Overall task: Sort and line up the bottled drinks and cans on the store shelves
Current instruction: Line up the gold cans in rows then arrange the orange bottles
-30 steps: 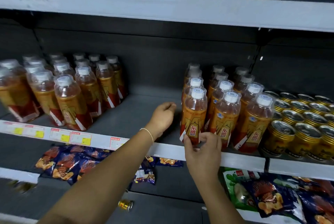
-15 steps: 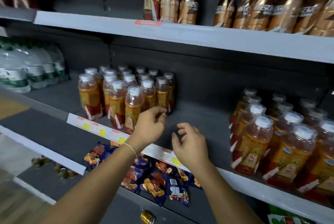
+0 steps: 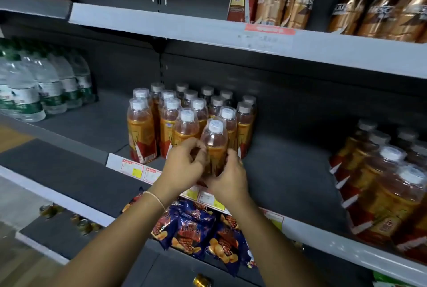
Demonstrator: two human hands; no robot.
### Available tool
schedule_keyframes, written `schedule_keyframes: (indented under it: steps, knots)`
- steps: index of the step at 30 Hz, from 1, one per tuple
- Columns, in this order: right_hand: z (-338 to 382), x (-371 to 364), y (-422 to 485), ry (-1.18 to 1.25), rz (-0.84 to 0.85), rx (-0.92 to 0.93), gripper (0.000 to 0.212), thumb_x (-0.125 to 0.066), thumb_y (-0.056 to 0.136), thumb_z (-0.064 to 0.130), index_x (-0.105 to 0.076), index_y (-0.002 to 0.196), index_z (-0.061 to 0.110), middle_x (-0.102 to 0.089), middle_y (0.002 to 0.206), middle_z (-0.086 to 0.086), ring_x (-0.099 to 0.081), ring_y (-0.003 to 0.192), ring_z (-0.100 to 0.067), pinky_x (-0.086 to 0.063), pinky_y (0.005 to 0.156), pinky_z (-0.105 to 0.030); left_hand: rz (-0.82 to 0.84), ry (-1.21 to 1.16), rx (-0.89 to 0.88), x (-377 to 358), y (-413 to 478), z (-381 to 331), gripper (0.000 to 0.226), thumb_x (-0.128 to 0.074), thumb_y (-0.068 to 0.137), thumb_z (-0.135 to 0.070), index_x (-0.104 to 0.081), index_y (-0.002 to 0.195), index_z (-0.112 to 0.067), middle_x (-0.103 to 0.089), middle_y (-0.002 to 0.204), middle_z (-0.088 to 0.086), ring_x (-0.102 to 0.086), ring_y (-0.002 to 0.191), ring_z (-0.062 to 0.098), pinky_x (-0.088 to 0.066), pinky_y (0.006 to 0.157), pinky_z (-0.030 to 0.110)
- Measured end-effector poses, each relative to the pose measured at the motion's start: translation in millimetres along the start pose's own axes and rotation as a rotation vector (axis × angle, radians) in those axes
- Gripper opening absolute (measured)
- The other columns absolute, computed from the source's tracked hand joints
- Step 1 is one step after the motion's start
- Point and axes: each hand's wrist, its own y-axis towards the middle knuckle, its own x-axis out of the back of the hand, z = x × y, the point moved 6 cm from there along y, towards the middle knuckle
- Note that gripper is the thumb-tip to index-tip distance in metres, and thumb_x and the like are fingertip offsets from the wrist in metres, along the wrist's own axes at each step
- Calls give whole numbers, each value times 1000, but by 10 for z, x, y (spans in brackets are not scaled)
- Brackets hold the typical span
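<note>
Orange-drink bottle [image 3: 214,142], white-capped and upright, is at the front of the middle shelf [image 3: 288,171], its base hidden by both hands. Far left on that shelf stand water bottles [image 3: 34,92], then a cluster of matching orange bottles [image 3: 171,120]. The left hand [image 3: 182,166] curls round the bottle's left side and the right hand [image 3: 227,180] clasps its right. Well apart to the right stands another orange-bottle group [image 3: 381,194].

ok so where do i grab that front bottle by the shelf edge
Grip the front bottle around its straight labelled body, below the tapering shoulder, from the aisle side. It is upright with other bottles packed behind, so only the front is free; the left hand and right hand hold it there.
</note>
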Motion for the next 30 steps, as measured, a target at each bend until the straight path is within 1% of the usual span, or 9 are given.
schedule_keyframes:
  steps: [4,7,9,11,15,17,22,27,30]
  knots:
    - [-67,-38,14,138,-51,-48,66,-79,68,49,-48,123,28,-60,115,3,-63,104,-18,-56,85,-40,50,-19,21,-32,-1,233,13,-57,92,-9,-60,90,-22,-65,75,-4,-58,66,9,-47,60,25]
    - [-250,82,10,218,-48,-86,74,-83,63,45,-49,127,35,-61,120,6,-62,109,-14,-55,93,-42,157,0,-2,-208,-13,325,17,-58,92,-5,-64,99,-19,-66,88,-5,-60,76,4,-44,65,8]
    - [-393,235,-1,248,-31,-96,68,-83,61,44,-51,121,46,-65,116,12,-64,105,-7,-56,92,-40,278,7,-15,-408,-9,333,24,-59,90,-2,-67,111,-13,-67,100,-3,-60,88,5,-37,71,-3]
    - [-523,416,-10,252,-8,-100,59,-82,62,43,-53,113,51,-68,111,15,-66,101,-2,-57,91,-38,381,12,-43,-630,-7,271,33,-60,89,-1,-67,118,-13,-66,106,-6,-59,97,5,-35,76,-5]
    - [-805,830,1,221,18,-113,54,-82,71,34,-55,117,43,-66,116,13,-64,104,-3,-55,95,-40,456,-158,14,-1078,1,21,48,-53,85,12,-67,112,-25,-69,106,-9,-63,104,5,-50,95,20]
    - [-972,1023,16,220,28,-129,53,-81,77,29,-53,119,45,-66,117,15,-63,107,-3,-54,98,-41,464,-256,86,-1308,8,-90,58,-46,81,20,-66,113,-24,-70,108,-4,-64,105,8,-51,97,27]
    - [-1369,1365,98,212,-83,-149,72,-79,81,25,-41,142,33,-63,127,13,-60,116,-5,-51,103,-39,471,-434,194,-1860,-6,-384,67,-37,77,27,-67,112,-21,-71,106,-5,-66,99,-2,-52,87,16]
    - [-1542,1478,226,146,-183,-160,73,-84,76,31,-45,137,25,-65,123,4,-63,110,-13,-53,97,-37,465,-459,256,-2192,98,-484,60,-38,80,27,-63,126,-2,-68,118,10,-64,112,16,-50,98,29]
    - [-1563,1512,381,94,-221,-186,71,-82,79,28,-44,138,19,-64,122,-2,-63,109,-20,-53,94,-35,491,-501,290,-2312,239,-486,54,-40,82,27,-62,124,0,-67,119,13,-65,110,17,-52,94,28]
